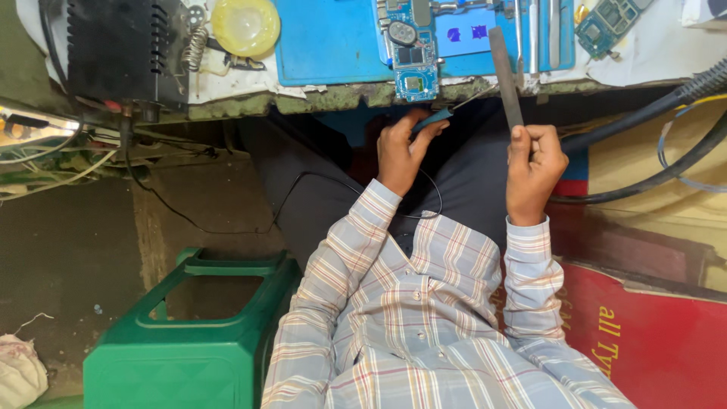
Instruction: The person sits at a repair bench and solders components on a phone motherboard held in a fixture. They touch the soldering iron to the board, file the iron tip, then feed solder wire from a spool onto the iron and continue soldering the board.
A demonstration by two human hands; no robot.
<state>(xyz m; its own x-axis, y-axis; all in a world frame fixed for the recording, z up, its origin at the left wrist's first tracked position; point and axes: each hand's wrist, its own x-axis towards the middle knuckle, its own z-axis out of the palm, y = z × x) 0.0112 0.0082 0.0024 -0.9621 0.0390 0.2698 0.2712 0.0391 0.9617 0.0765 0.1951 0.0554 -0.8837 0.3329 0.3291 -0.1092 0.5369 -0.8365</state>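
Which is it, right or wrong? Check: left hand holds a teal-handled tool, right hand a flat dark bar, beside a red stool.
Wrong: the head view shows a green stool, not red. The left hand holds a teal-handled tool, the right hand a flat dark bar.

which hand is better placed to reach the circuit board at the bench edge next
Left, probably. The left hand grips the teal-handled tool just below the circuit board. The right hand sits further to the side, holding the flat dark bar upright.
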